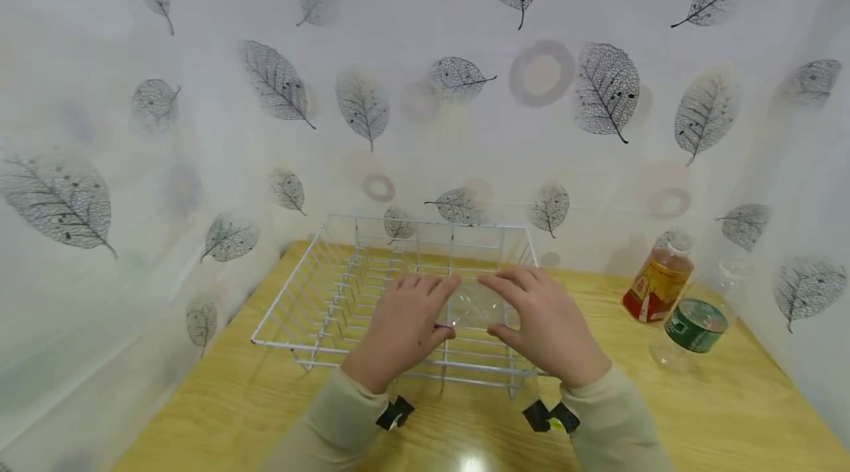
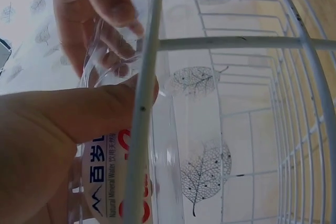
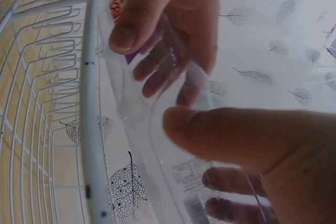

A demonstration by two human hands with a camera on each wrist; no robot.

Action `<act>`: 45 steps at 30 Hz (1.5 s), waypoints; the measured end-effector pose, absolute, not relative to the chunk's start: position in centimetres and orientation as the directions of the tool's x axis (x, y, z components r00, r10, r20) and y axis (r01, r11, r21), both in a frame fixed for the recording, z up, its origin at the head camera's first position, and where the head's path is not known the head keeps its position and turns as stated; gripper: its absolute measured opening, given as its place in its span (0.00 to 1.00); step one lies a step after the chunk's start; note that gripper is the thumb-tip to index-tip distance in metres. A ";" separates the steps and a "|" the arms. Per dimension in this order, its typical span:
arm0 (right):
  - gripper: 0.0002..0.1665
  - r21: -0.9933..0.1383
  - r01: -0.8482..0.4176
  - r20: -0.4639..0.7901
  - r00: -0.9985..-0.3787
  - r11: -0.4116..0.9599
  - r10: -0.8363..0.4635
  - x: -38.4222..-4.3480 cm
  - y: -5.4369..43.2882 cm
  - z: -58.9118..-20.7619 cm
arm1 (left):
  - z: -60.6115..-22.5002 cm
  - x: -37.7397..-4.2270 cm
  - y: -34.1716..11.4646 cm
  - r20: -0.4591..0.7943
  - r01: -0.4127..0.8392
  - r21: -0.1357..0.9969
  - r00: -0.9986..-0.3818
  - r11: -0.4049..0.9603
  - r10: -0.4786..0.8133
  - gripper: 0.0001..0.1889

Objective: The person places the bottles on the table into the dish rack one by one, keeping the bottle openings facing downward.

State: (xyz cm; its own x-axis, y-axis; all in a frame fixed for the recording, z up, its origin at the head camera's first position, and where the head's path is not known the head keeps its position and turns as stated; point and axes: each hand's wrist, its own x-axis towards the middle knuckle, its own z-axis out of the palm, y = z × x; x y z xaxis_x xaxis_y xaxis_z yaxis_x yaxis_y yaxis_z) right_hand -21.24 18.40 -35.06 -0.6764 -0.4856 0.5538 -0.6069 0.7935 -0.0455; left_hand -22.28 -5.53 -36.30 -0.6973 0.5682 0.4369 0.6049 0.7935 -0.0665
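Observation:
A clear plastic water bottle lies sideways between both hands, over the right half of a white wire rack. My left hand grips one end, its thumb in front and fingers behind. At the other end my right hand holds on with thumb and fingers curled round. The left wrist view shows the bottle's white label with blue and red print. A rack wire crosses in front of the bottle there. Whether the bottle touches the rack's floor, I cannot tell.
To the right on the wooden table stand a bottle with red and yellow colouring and a clear bottle with a green label. A leaf-printed white sheet hangs behind the rack and along the sides.

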 end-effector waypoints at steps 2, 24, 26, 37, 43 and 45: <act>0.46 -0.118 -0.607 0.547 -0.700 0.786 -0.459 -21.1 18.7 -35.0 | -36.5 -22.3 -5.6 0.425 0.614 -0.028 -0.707 0.789 0.565 0.41; 0.49 -0.916 -0.326 0.387 -0.872 -0.234 -0.301 -21.0 19.9 -34.5 | -37.6 -22.5 -4.6 0.392 0.587 0.658 -0.802 0.471 0.450 0.40; 0.48 -0.899 -0.327 0.413 -0.854 -0.292 -0.315 -21.1 19.4 -34.7 | -37.6 -22.3 -4.3 0.356 0.548 0.738 -0.812 0.394 0.464 0.40; 0.47 -0.900 -0.430 0.425 -0.826 -0.073 -0.369 -20.1 18.1 -34.1 | -37.9 -21.7 -2.9 0.202 0.451 0.838 -0.781 0.309 0.591 0.41; 0.41 -0.895 -0.441 0.394 -0.856 0.074 -0.334 -19.7 18.2 -34.0 | -38.3 -21.6 -2.4 0.200 0.477 0.814 -0.766 0.332 0.611 0.39; 0.41 -0.897 -0.435 0.389 -0.861 0.077 -0.328 -19.7 18.3 -34.0 | -38.3 -21.5 -2.4 0.199 0.473 0.814 -0.774 0.339 0.601 0.38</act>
